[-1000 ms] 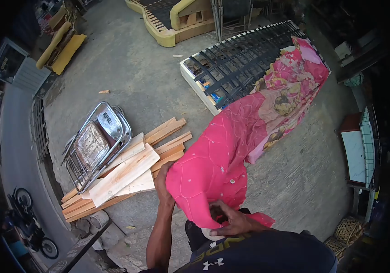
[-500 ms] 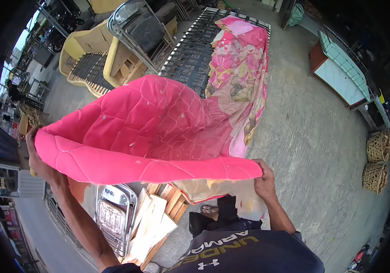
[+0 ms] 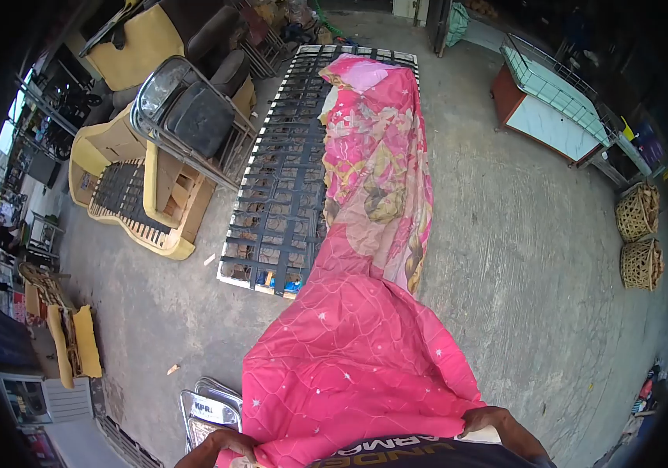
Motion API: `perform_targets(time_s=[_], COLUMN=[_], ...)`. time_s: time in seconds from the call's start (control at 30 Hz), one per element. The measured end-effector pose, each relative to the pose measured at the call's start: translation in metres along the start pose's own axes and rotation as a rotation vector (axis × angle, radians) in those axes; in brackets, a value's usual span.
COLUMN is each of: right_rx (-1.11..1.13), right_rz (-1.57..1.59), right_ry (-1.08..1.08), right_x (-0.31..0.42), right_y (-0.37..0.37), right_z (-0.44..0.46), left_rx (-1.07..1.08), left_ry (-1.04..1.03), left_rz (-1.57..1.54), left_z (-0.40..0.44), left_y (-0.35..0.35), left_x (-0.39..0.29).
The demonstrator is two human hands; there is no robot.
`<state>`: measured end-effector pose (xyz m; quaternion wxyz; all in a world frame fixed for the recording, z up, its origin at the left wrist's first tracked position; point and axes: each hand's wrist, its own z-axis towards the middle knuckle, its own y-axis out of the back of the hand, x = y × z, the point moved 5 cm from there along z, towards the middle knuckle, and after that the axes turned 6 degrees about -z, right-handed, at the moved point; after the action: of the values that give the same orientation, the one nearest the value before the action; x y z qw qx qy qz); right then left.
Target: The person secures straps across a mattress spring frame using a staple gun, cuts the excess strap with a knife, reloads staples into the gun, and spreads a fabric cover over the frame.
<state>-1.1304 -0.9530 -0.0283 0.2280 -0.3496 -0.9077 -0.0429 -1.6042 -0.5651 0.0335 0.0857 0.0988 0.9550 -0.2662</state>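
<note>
Between my two hands stretches a pink quilted fabric cover (image 3: 349, 366) with small white star marks, held close against my shirt. My left hand (image 3: 234, 446) is closed on its near left edge, and my right hand (image 3: 483, 420) grips the near right edge. The fabric runs away from me and joins a crumpled, floral-patterned part (image 3: 377, 156). That far part lies along the right side of a long bed-like frame (image 3: 279, 187) laced with black straps. Some of my fingers are hidden by the folds.
A stripped yellow sofa frame (image 3: 115, 187) and stacked metal folding chairs (image 3: 193, 117) stand left of the strapped frame. More folding chairs (image 3: 207, 407) are beside my left hand. Woven baskets (image 3: 639, 242) and a tiled counter (image 3: 556, 113) are on the right, over the concrete floor (image 3: 497, 234).
Both hands have come down and in toward my body, pulling the pink cover with them. The raised fold has dropped, showing more of the strapped frame; the view has shifted too.
</note>
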Motion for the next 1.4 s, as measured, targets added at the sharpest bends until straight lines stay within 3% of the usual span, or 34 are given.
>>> perform_targets(time_s=[0.07,0.1,0.13,0.17,0.2,0.27,0.3,0.37,0.4,0.43,0.47,0.5,0.57,0.67,0.8,0.87,0.9,0.93,0.97,1.0,1.03,1.07,1.13,1.2,1.3,1.33,1.4], right_rx=[-0.011,-0.031,0.081,0.189,0.052,-0.101,-0.193,-0.576,-1.036,-1.932,-2.484,-2.784,-3.094,-3.287,-3.264,-3.061,-2.811,-2.380,-1.852,-1.253,-1.170,-1.235,-1.316,-1.344,-1.392,-1.369,-1.058], right_rz=[0.043,0.049,0.073,0.096,0.164,-0.192,-0.225,-0.290,-0.594,-1.031,-1.054,-1.906,-1.741,-1.673,-1.530,-1.264,-1.096,-0.941,-0.576,-0.521,-0.563,-0.371,-0.219,-0.231,-0.159,-0.159,-0.064], right_ry=[0.096,0.093,-0.070,-0.230,-0.131,-0.098,-0.245,-0.367,-0.281,-0.365,-0.417,-0.511,-0.588,-0.454,-0.360,-0.270,-0.199,0.016,-0.008,-0.447,-0.420,-0.406,-0.363,-0.377,-0.434,-0.436,-0.553], right_x=[-0.047,-0.014,0.015,0.039,0.050,0.060,0.064,0.149,0.198,0.256,0.299,0.333,0.432,0.491,0.503,0.475,0.448,0.399,0.336,0.332,0.300,0.298,0.299,0.281,0.255,0.240,0.205], right_y=[-0.023,0.008,0.039,0.072,0.115,0.237,0.319,0.473,0.513,0.535,0.541,0.513,0.405,0.312,0.275,0.315,0.357,0.416,0.462,0.455,0.459,0.445,0.418,0.405,0.390,0.377,0.344], right_z=[0.052,0.049,0.055,0.050,0.054,0.048,0.015,-0.174,-0.300,-0.450,-0.579,-0.690,-0.760,-0.719,-0.599,-0.501,-0.436,-0.341,-0.227,-0.153,-0.091,-0.071,-0.033,0.027,0.095,0.127,0.195], left_rx=[0.068,0.125,0.172,0.077,-0.018,-0.765,-1.082,-1.783,-2.188,-2.456,-2.648,-2.800,-3.032,-3.256,-3.333,-3.138,-2.924,-2.571,-2.243,-1.887,-1.659,-1.537,-1.635,-1.815,-1.823,-1.759,-1.669], left_ry=[0.053,0.106,0.161,0.146,0.158,-0.004,-0.035,-0.054,-0.405,-0.683,-0.858,-1.000,-1.136,-1.186,-1.113,-0.966,-0.864,-0.825,-0.436,-0.088,0.028,0.201,0.232,0.121,0.148,0.210,0.284], left_rz=[0.008,0.008,0.009,0.264,0.515,0.753,0.884,0.969,1.045,1.107,1.190,1.256,1.326,1.370,1.307,1.281,1.249,1.280,1.192,1.089,1.001,0.976,0.810,0.830,0.797,0.741,0.690], left_z=[0.015,0.022,0.027,0.026,0.010,-0.056,-0.172,-0.418,-0.544,-0.641,-0.711,-0.763,-0.829,-0.868,-0.846,-0.799,-0.760,-0.688,-0.610,-0.528,-0.461,-0.416,-0.350,-0.314,-0.255,-0.237,-0.199], left_y=[0.051,0.083,0.114,0.175,0.229,0.411,0.429,0.442,0.406,0.346,0.277,0.218,0.129,0.052,0.057,0.124,0.179,0.255,0.328,0.397,0.450,0.468,0.502,0.500,0.511,0.515,0.524], left_x=[0.028,0.043,0.057,0.031,-0.013,-0.088,-0.184,-0.380,-0.434,-0.459,-0.468,-0.461,-0.423,-0.347,-0.262,-0.247,-0.243,-0.248,-0.232,-0.208,-0.171,-0.149,-0.099,-0.079,-0.045,-0.035,-0.007])
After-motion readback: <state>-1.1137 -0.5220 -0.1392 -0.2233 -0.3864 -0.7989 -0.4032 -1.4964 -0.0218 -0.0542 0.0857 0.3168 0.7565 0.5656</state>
